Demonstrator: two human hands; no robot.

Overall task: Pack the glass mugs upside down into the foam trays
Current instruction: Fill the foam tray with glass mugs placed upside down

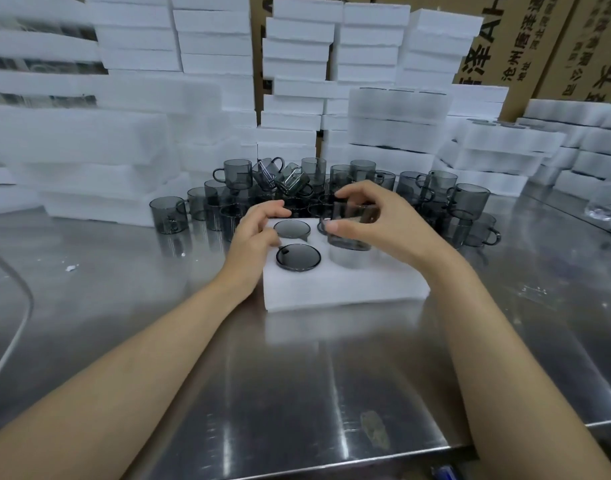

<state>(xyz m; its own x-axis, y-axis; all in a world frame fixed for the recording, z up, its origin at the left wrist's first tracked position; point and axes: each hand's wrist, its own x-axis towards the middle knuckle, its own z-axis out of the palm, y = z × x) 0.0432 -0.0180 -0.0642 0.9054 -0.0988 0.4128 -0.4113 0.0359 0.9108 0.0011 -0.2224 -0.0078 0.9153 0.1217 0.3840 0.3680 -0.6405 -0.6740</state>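
A white foam tray lies on the steel table in front of me. Two smoky glass mugs sit upside down in its left holes, one at the back and one at the front, only their round bases showing. My right hand grips a third grey mug upside down, partly lowered into the front right hole. My left hand rests with curled fingers on the tray's left edge, beside the back mug.
A crowd of loose grey mugs stands behind the tray, some stacked or tipped. Tall stacks of white foam trays and cardboard boxes fill the back. The steel table's front edge is near me.
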